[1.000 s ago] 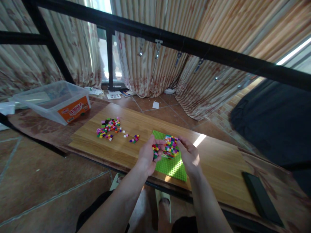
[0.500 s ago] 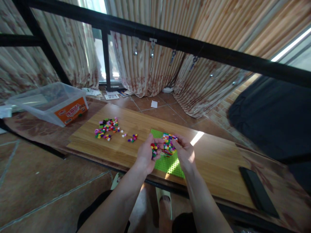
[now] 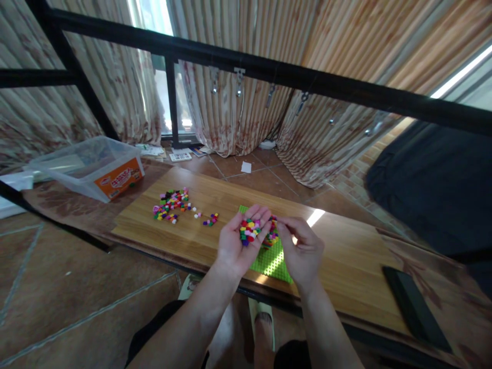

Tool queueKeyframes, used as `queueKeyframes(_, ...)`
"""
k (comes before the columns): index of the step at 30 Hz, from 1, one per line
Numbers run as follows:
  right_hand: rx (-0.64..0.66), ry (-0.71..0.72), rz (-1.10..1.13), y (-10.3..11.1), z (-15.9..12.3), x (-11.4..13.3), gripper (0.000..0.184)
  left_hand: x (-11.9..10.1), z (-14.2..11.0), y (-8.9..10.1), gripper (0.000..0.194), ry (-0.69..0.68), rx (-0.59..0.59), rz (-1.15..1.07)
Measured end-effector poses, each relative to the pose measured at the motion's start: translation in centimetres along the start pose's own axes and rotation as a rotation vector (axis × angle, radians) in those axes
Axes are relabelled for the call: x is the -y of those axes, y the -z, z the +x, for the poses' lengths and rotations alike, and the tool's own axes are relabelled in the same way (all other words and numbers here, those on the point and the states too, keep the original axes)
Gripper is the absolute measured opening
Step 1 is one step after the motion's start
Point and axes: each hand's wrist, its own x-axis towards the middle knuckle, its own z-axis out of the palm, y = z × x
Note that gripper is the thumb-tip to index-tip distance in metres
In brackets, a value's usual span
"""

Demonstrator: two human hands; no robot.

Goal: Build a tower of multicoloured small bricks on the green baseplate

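My left hand (image 3: 234, 245) is palm up and cupped, with several small coloured building bricks (image 3: 249, 229) heaped in it. Just to its right, my right hand (image 3: 305, 248) has thumb and forefinger pinched together; anything between the tips is too small to make out. Behind the fingers stands a block built of multicoloured bricks (image 3: 272, 237), mostly hidden by my left hand. It rests on a green studded baseplate (image 3: 269, 264) lying on the wooden board.
Loose bricks (image 3: 172, 205) lie in a pile on the left of the wooden board (image 3: 346, 256), with a smaller group (image 3: 210, 220) nearer. A clear plastic box (image 3: 86, 174) with an orange label stands at the far left. A black flat object (image 3: 415, 307) lies at the right.
My left hand has opened out flatter, showing the bricks in its palm and covering more of the block. My right hand has drawn slightly right, off the block, into a pinch.
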Motion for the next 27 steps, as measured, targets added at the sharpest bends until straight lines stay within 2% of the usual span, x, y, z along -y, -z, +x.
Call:
queueKeyframes(4, 0.197, 0.132, -0.087, 0.1, -0.6, 1.2, 0.016, 0.3, 0.0, -0.1, 0.035, 0.001, 0.021, 0.025)
queueKeyframes(10, 0.304, 0.108, -0.175, 0.5, -0.6, 1.2, 0.020, 0.7, 0.2, 0.0, 0.038, -0.008, 0.007, 0.038)
queueKeyframes(18, 0.267, 0.038, -0.261, 0.3, -0.6, 1.2, 0.013, 1.0, 0.0, -0.4, 0.036, -0.008, 0.022, 0.034)
queueKeyframes(21, 0.255, 0.031, -0.230, 0.3, -0.5, 1.3, 0.011, 1.0, -0.1, -0.5, 0.036, 0.002, 0.005, 0.025)
queueKeyframes(27, 0.086, -0.120, -0.091, 1.1, -0.1, 0.1, 0.014, 0.5, -0.1, -0.5, 0.032, -0.036, -0.034, -0.038)
